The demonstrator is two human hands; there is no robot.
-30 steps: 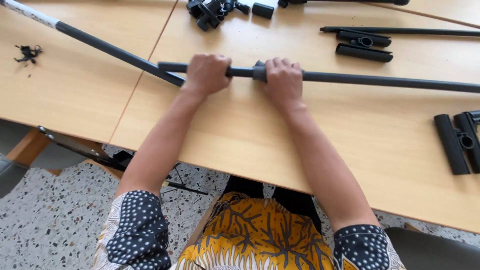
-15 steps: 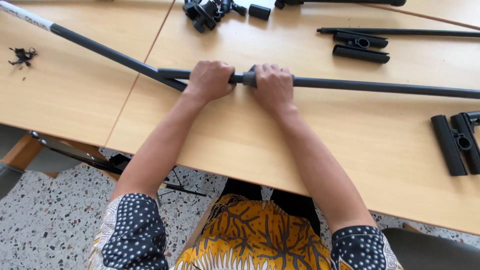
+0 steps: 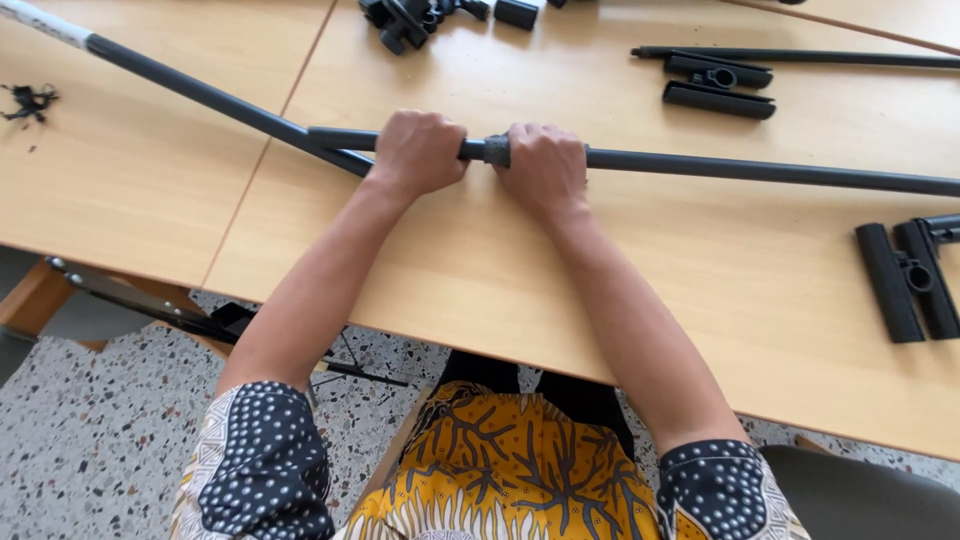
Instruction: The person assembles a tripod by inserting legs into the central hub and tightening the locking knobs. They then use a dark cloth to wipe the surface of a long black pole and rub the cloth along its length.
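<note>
1. Left hand (image 3: 418,150) and right hand (image 3: 545,165) are both closed around the black pole (image 3: 760,172), one on each side of its collar (image 3: 497,150)
2. Pole lies across the table (image 3: 640,290), well back from the near edge
3. Risk, I think: a hand may slip at the collar and pinch skin
4. Long pole ends may sweep the clamps (image 3: 718,85) beyond the pole; more free room is on the near side

Left hand (image 3: 418,150) and right hand (image 3: 545,168) grip a black pole (image 3: 760,171) lying across the wooden table (image 3: 700,270)
</note>
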